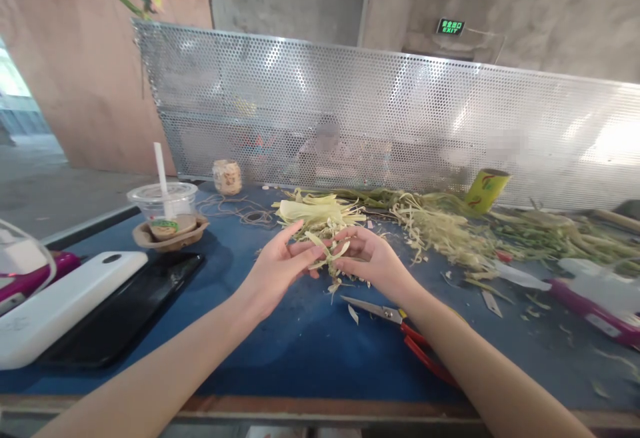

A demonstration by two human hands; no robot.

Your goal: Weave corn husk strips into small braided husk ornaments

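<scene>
Left hand (277, 266): raised just above the worktop (280, 338), palm turned inward, fingers loosely curled and partly spread; thumb and forefinger tips meet on a small bunch of pale husk strips (327, 251).

Right hand (369, 256): opposite the left, fingertips nearly touching it; fingers bent inward, pinching the same bunch from the other side. Neither hand is fully closed; both hold the bunch by the fingertips only.

Husk strips: held between the two hands, near the middle of the worktop, with loose ends hanging below and small scraps lying on the blue surface beneath.

Scissors (400, 331): red handles, blades closed or nearly so, lying flat on the worktop just beneath the right wrist, apart from either hand.

Husk pile (320, 213): yellow-green leaves heaped just behind the hands; a longer spread of dried strips and stalks (450, 231) runs off to the right.

Plastic cup (163, 208): clear, lidded, with a white straw, seated in a brown paper tray, left rear.

White device (60, 305): lies over a black tray (150, 291), far left.

Small jar (227, 177): beside a tangle of twine (235, 210), rear.

Perforated metal screen (400, 125): stands along the far edge of the worktop.
</scene>
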